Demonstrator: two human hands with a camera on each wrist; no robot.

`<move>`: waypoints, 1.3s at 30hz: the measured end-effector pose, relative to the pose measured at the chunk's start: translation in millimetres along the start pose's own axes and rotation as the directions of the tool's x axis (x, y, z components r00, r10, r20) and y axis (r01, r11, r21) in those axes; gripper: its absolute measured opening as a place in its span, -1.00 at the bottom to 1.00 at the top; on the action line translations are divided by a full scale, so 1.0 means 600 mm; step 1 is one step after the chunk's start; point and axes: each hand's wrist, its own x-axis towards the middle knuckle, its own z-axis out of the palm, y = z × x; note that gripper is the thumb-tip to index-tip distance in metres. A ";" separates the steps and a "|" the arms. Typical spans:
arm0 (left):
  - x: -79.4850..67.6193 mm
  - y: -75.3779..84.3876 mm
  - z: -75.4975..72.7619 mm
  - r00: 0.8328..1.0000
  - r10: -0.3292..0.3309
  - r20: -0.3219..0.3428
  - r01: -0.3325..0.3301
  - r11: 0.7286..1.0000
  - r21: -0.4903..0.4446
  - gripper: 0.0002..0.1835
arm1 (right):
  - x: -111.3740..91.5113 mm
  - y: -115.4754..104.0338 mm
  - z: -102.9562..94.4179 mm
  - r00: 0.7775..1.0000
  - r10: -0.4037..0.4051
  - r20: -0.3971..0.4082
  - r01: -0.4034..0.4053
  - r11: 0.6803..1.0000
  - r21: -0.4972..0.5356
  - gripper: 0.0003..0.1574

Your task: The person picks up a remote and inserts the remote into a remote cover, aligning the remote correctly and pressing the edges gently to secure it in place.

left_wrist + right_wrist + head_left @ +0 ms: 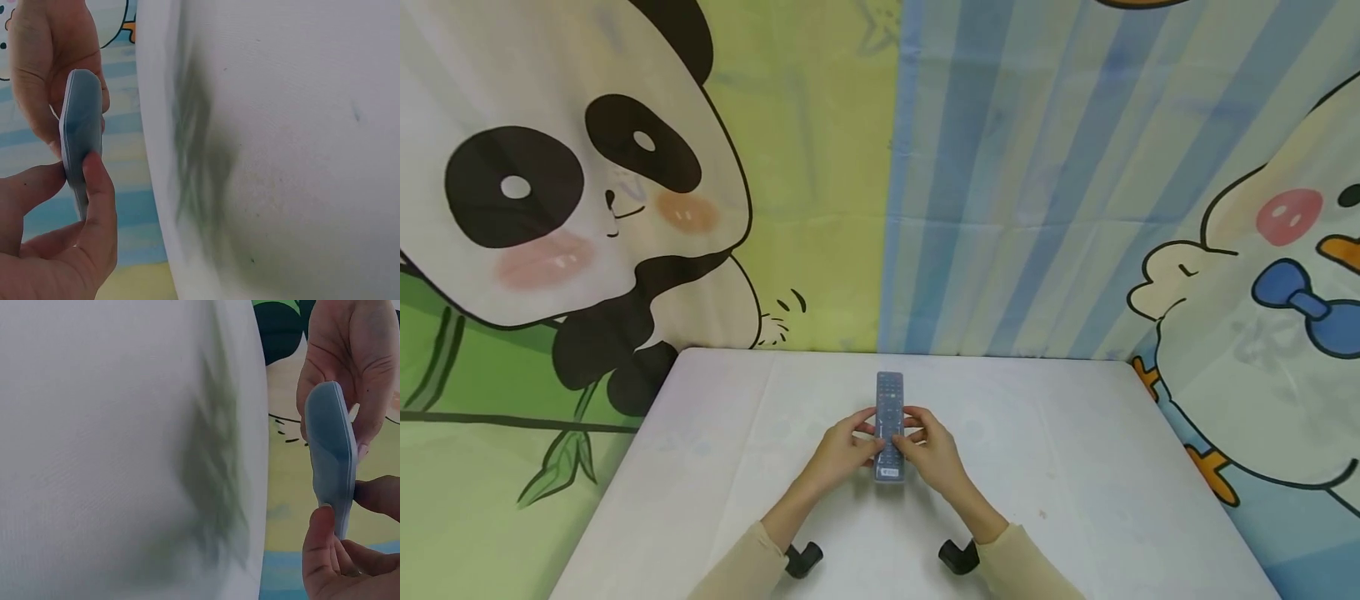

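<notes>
A slim blue-grey remote control with rows of small buttons is held upright on the page of the head view, a white label at its near end. My left hand pinches its left edge, thumb on the button face and fingers behind. From the other side my right hand grips the right edge in the same way. Both wrist views show the remote's smooth back and side, the left wrist one and the right wrist one, raised off the table. Its buttons are hidden there.
Beneath the hands is a white table, with a shadow on it. Black curved pieces, one by the left sleeve and another by the right sleeve, show near the wrists. A cartoon-printed curtain hangs behind the table's far edge.
</notes>
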 end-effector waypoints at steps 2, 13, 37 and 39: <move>0.014 -0.007 0.006 1.000 -0.011 0.013 0.011 1.000 0.021 -0.34 | 0.007 0.010 -0.002 1.000 0.005 0.003 -0.005 0.999 -0.037 -0.40; 0.061 -0.036 0.022 0.997 -0.071 0.043 0.064 0.987 0.145 -0.33 | 0.041 0.056 -0.004 0.990 0.127 0.062 -0.116 0.980 -0.160 -0.39; 0.061 -0.049 0.023 0.993 -0.113 0.016 0.108 0.973 0.203 -0.37 | 0.046 0.075 0.002 0.989 0.139 0.052 -0.124 0.966 -0.228 -0.47; 0.056 -0.049 0.017 0.994 -0.112 -0.005 0.111 0.973 0.204 -0.41 | 0.044 0.075 0.000 0.990 0.133 0.038 -0.122 0.968 -0.218 -0.52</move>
